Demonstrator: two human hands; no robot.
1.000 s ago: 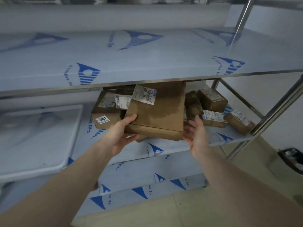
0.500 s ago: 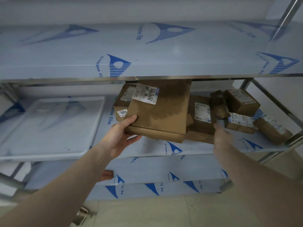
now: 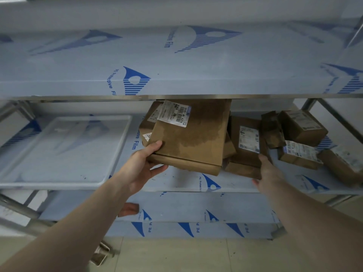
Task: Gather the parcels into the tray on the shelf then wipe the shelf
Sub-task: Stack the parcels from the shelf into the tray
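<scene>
From the head camera: a metal shelf (image 3: pixel 176 181) under blue-printed film carries a heap of brown cardboard parcels, and the upper shelf (image 3: pixel 176 75) hides the heap's back. The left hand (image 3: pixel 141 167) grips the flat stained parcel (image 3: pixel 192 138) by its near corner, tilted, above the shelf. The right hand (image 3: pixel 269 173) clasps the labelled parcel (image 3: pixel 245 146) beside it. The shallow white tray (image 3: pixel 59 185) sits left, apart from both; small boxes (image 3: pixel 302 126) crowd the right
</scene>
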